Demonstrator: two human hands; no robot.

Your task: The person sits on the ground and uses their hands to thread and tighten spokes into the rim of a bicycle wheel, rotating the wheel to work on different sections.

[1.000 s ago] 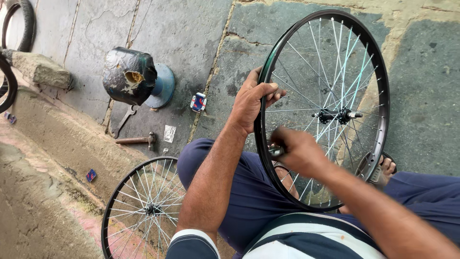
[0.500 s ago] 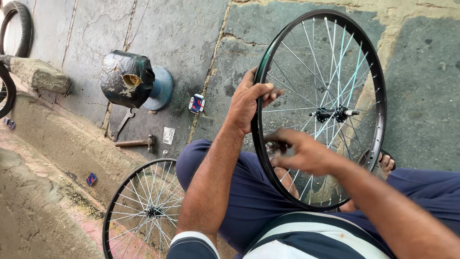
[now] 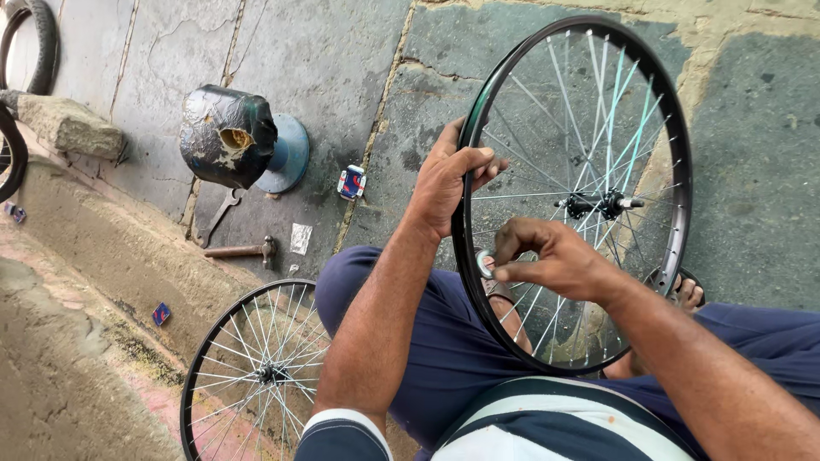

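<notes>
Bicycle wheel, black-rimmed with thin steel spokes, stood upright on cracked stone paving.
Left hand clasped the rim; right hand pinched a small round metal tool.

Second spoked bicycle wheel lies flat at lower left on the stepped concrete ground. On the stone paving: hammer, wrench just beside it, small blue-and-white packet, and a black wrapped object against a blue disc base. Tyre and rough stone block at upper left.
</notes>
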